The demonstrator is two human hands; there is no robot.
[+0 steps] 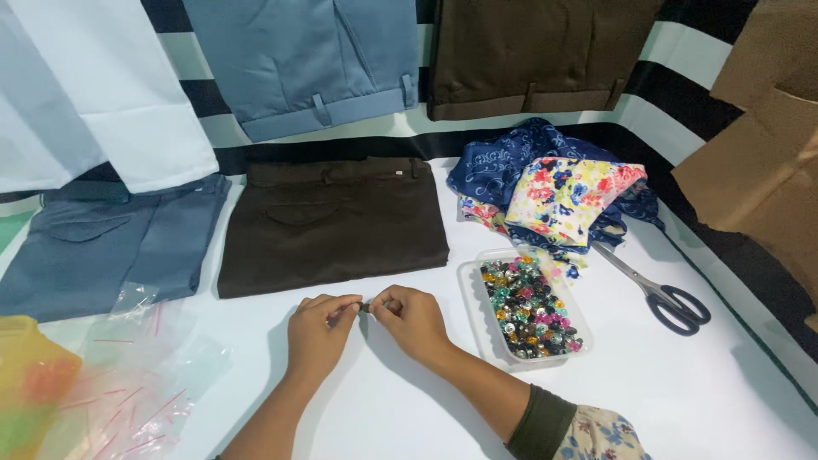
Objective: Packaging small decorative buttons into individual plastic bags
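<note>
My left hand (319, 328) and my right hand (411, 319) meet over the white table, fingertips pinched together on one small dark button-like piece (365, 306). It is too small to make out in detail. Just beyond the hands lies a folded dark brown pair of trousers (328, 226). To the right of my right hand stands a clear plastic tray (470, 307) filled with several colourful jewelled buttons (528, 308).
Scissors (660, 294) with black handles lie right of the tray. A pile of blue and floral cloth (554, 192) sits behind it. Folded grey-blue trousers (102, 243) lie at the left, clear plastic bags (128, 375) at the near left. More garments hang at the back.
</note>
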